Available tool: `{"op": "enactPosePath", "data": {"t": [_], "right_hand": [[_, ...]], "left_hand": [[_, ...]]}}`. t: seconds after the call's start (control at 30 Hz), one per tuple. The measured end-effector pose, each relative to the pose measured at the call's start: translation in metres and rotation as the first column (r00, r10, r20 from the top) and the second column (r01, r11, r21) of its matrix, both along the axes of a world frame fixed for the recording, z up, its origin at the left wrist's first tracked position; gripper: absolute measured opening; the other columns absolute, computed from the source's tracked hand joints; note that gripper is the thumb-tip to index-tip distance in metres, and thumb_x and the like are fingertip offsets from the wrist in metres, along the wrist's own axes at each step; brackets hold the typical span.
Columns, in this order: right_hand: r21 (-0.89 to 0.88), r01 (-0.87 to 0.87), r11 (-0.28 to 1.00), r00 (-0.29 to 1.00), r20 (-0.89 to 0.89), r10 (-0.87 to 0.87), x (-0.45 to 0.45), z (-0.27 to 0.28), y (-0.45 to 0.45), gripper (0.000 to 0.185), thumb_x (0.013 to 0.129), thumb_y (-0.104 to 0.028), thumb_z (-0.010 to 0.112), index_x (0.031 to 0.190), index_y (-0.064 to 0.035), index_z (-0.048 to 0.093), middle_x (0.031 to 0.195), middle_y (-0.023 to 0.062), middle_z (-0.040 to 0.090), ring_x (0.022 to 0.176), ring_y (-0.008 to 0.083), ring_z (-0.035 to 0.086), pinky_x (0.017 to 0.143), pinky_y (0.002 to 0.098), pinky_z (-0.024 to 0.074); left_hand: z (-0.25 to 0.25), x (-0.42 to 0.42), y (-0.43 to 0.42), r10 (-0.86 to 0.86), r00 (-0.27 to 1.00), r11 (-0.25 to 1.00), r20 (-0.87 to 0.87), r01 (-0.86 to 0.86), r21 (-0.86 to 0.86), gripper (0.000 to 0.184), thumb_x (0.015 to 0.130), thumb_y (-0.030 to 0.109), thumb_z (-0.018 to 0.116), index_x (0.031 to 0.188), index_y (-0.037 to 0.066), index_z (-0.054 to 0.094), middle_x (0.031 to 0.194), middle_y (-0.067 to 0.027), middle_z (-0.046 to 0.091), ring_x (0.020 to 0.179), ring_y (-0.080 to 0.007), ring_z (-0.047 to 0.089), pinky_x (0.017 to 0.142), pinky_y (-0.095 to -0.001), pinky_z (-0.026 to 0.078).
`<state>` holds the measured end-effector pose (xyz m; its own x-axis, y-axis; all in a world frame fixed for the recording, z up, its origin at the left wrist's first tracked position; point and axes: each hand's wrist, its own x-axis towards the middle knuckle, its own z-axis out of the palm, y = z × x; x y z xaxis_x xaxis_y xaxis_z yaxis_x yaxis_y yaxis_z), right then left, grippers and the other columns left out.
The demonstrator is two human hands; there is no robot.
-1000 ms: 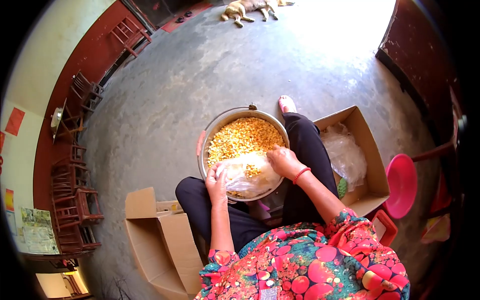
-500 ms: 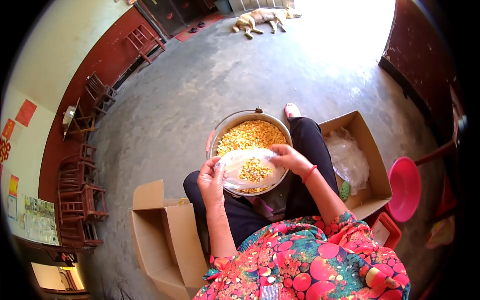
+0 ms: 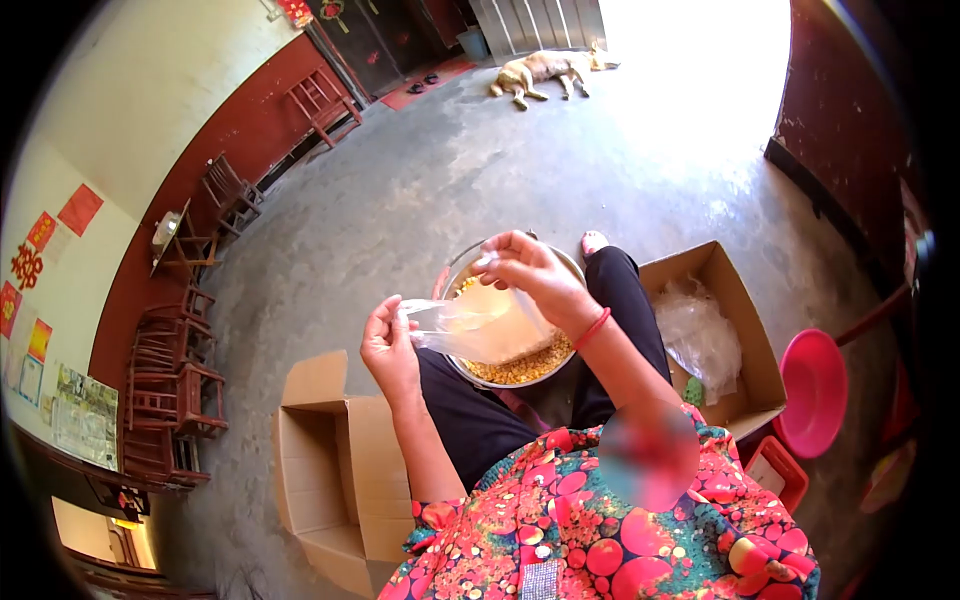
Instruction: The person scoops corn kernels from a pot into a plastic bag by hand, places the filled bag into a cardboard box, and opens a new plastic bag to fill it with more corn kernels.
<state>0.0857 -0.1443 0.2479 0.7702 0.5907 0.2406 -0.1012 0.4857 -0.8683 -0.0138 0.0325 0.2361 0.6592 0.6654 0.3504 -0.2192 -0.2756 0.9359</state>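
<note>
Compared with half a second ago, we see the right hand raised toward 12 o'clock of the bucket, now covering part of its far rim, and the left hand drawn out past its 9 o'clock side. The bag has spread between them over the bucket, and the kernels we saw framed by it then have given way to tan-looking film. The whole view has tipped too, so the dog at 12 o'clock sits lower. Our left fingers pinch the bag's edge; our right fingers are curled together beside its upper edge, with a pale speck at the tips, and we cannot tell whether they grip it. The bag hides most of the corn, leaving a band at 6 o'clock and a sliver near 10. A round blur covers the right sleeve. In the box at 3 o'clock, crumpled plastic partly hides a green thing too small to identify.
</note>
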Motion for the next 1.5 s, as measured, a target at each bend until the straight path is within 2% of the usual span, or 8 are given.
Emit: {"op": "enactPosePath", "data": {"t": [0.27,0.4,0.53,0.87,1.03,1.2,1.3,1.5], "right_hand": [[-0.362,0.257,0.896,0.881,0.469,-0.063,-0.03,-0.07,0.025,0.019,0.08,-0.011,0.052,0.093,0.002,0.051,0.075,0.0083,0.059,0.071,0.0113,0.054,0.062,0.0273,0.0439],[-0.413,0.391,0.822,0.859,0.484,-0.165,-0.021,-0.05,0.007,0.014,0.076,-0.006,0.052,0.088,0.0003,0.053,0.065,0.009,0.055,0.061,0.0119,0.052,0.055,0.0276,0.0424],[-0.42,0.462,0.781,0.754,0.65,-0.096,-0.03,-0.037,0.012,0.017,0.074,-0.011,0.053,0.09,-0.0089,0.054,0.067,0.0135,0.057,0.064,0.0294,0.058,0.054,0.0354,0.0432],[-0.466,0.138,0.874,0.658,0.702,0.271,-0.073,-0.024,0.037,0.024,0.07,0.001,0.046,0.091,-0.0057,0.054,0.082,0.0134,0.058,0.077,0.0271,0.058,0.069,0.0328,0.0438],[-0.398,0.11,0.911,0.924,0.378,0.053,-0.034,-0.055,0.021,0.023,0.078,-0.003,0.05,0.101,-0.0015,0.051,0.091,0.0057,0.055,0.085,0.0105,0.051,0.074,0.0246,0.0436],[-0.548,0.48,0.685,0.763,0.646,-0.017,0.014,-0.176,-0.017,0.054,0.067,-0.017,0.066,0.113,-0.0032,0.043,0.108,0.0154,0.049,0.1,0.0251,0.049,0.083,0.034,0.0407],[-0.699,0.486,0.525,0.749,0.643,0.162,-0.009,-0.211,-0.018,0.073,0.058,-0.028,0.07,0.119,-0.0043,0.038,0.115,0.0199,0.042,0.108,0.0323,0.04,0.091,0.0394,0.034],[-0.519,0.598,0.61,0.535,0.826,0.179,-0.006,-0.263,0.01,0.069,0.064,-0.033,0.066,0.121,-0.008,0.036,0.117,0.0146,0.043,0.107,0.0302,0.043,0.091,0.0389,0.0346]], "left_hand": [[-0.011,0.009,-0.05,-0.352,0.932,0.919,-0.088,0.362,0.153,0.021,0.076,-0.003,0.054,0.097,0.001,0.056,0.092,-0.005,0.058,0.074,-0.0055,0.053,0.069,-0.0181,0.042],[-0.046,0.017,-0.033,-0.5,0.855,0.866,0.139,0.496,0.063,0.065,0.068,0.011,0.065,0.124,0.003,0.032,0.122,-0.0137,0.037,0.107,-0.0188,0.043,0.089,-0.0309,0.035],[-0.113,0.012,-0.034,-0.515,0.837,0.793,-0.184,0.547,0.269,0.102,0.049,0.029,0.079,0.127,-0.001,0.02,0.12,-0.0181,0.035,0.114,-0.029,0.034,0.094,-0.036,0.029],[-0.195,0.027,-0.033,-0.533,0.77,0.799,-0.349,0.595,0.091,0.046,0.078,0.025,0.055,0.115,0.002,0.041,0.114,-0.0116,0.046,0.105,-0.021,0.044,0.09,-0.034,0.033],[-0.187,0.029,-0.032,-0.399,0.867,0.912,-0.297,0.409,-0.032,0.032,0.084,0.025,0.048,0.105,0.0,0.049,0.103,-0.0111,0.053,0.094,-0.0199,0.051,0.081,-0.0323,0.039],[-0.201,0.035,-0.03,-0.451,0.882,0.876,-0.136,0.408,-0.257,0.03,0.085,0.024,0.045,0.088,-0.002,0.058,0.083,-0.0121,0.062,0.078,-0.0196,0.059,0.067,-0.0308,0.044],[-0.184,0.028,-0.038,-0.372,0.912,0.885,-0.171,0.404,0.232,0.025,0.085,0.021,0.044,0.095,0.002,0.057,0.088,-0.0149,0.06,0.083,-0.0274,0.057,0.07,-0.035,0.044],[-0.19,0.024,-0.054,-0.43,0.845,0.681,-0.319,0.535,0.5,0.033,0.075,0.019,0.052,0.106,0.008,0.053,0.105,-0.014,0.052,0.097,-0.0317,0.049,0.084,-0.0376,0.038]]}}
